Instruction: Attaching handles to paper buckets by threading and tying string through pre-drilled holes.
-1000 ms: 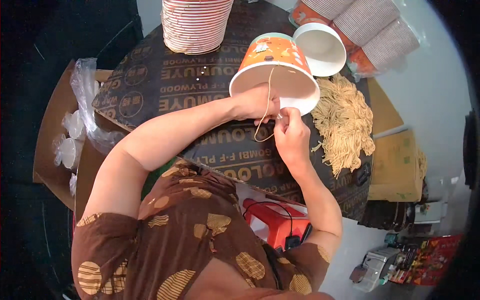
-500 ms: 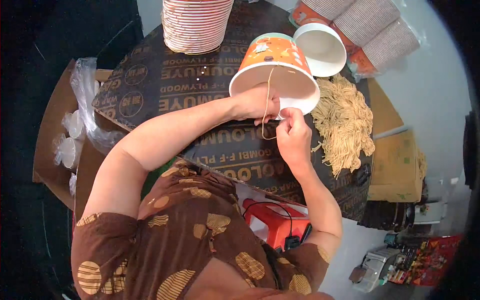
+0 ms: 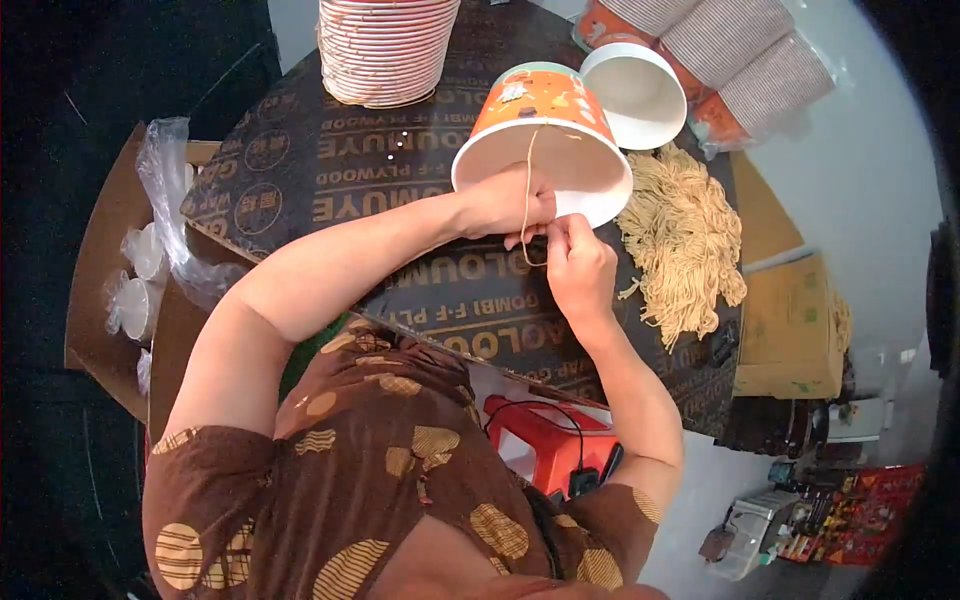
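Observation:
An orange printed paper bucket lies tipped on the table, its white mouth turned toward me. From the far part of its rim a thin tan cord hangs across the mouth, over my left fingers, and loops back to my right hand. My left hand is closed at the near rim, fingers inside the mouth and thumb below; whether it also pinches cord is hidden. Close beside it, my right hand pinches the cord at the rim's near edge. A heap of tan cords lies right of the bucket.
A tall stack of nested buckets stands at the far left of the dark plywood table. Behind my bucket lies another white-lined bucket, near bagged bucket stacks. Cardboard boxes flank the table; a red stool-like object is below.
The whole view has shifted slightly. Both hands stay at the bucket's near rim, and my right hand has drawn a little closer to my left. The cord loop hangs slightly shorter.

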`<state>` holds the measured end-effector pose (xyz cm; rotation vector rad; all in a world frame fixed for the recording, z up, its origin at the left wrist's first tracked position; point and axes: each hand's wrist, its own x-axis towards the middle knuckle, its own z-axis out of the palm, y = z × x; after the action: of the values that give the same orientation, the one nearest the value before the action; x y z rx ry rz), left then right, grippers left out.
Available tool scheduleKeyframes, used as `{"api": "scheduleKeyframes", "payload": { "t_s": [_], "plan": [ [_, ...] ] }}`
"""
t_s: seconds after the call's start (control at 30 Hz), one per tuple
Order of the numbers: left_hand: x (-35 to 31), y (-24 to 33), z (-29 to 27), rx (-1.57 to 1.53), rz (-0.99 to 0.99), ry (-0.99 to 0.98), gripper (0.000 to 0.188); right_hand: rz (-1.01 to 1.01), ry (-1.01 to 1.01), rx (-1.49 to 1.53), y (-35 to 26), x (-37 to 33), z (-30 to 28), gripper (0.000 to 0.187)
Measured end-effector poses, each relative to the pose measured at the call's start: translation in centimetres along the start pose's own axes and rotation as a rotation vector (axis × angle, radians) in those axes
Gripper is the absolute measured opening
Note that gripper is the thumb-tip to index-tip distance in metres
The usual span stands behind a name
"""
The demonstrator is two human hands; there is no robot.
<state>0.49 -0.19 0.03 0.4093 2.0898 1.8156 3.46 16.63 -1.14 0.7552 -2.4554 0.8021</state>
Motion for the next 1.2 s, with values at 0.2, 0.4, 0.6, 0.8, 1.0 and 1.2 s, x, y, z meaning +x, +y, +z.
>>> {"api": "scheduleKeyframes", "payload": {
  "t_s": [0.2,0.4,0.6,0.8,1.0,1.2],
  "plan": [
    [0.0,0.1,0.1,-0.098,0.014,-0.008,0.014,-0.001,0.016,-0.021,0.0,0.1,0.0,0.010],
    [-0.5,0.8,-0.1,-0.018,0.000,-0.013,0.014,-0.034,0.024,-0.041,0.2,0.1,0.2,0.009],
    [-0.1,0.7,-0.8,0.237,-0.049,0.082,0.009,-0.014,0.006,0.003,0.1,0.1,0.0,0.005],
    [-0.1,-0.1,-0.4,0.517,0.158,0.123,0.006,0.005,0.000,0.005,-0.1,0.1,0.0,0.004],
    [0.4,-0.7,-0.4,0.572,0.268,0.147,0.009,0.000,0.029,-0.032,-0.1,0.0,0.3,0.004],
    [0.3,-0.7,-0.6,0.534,0.328,0.120,0.010,-0.030,0.015,-0.114,0.1,0.0,0.5,0.013]
  ]
}}
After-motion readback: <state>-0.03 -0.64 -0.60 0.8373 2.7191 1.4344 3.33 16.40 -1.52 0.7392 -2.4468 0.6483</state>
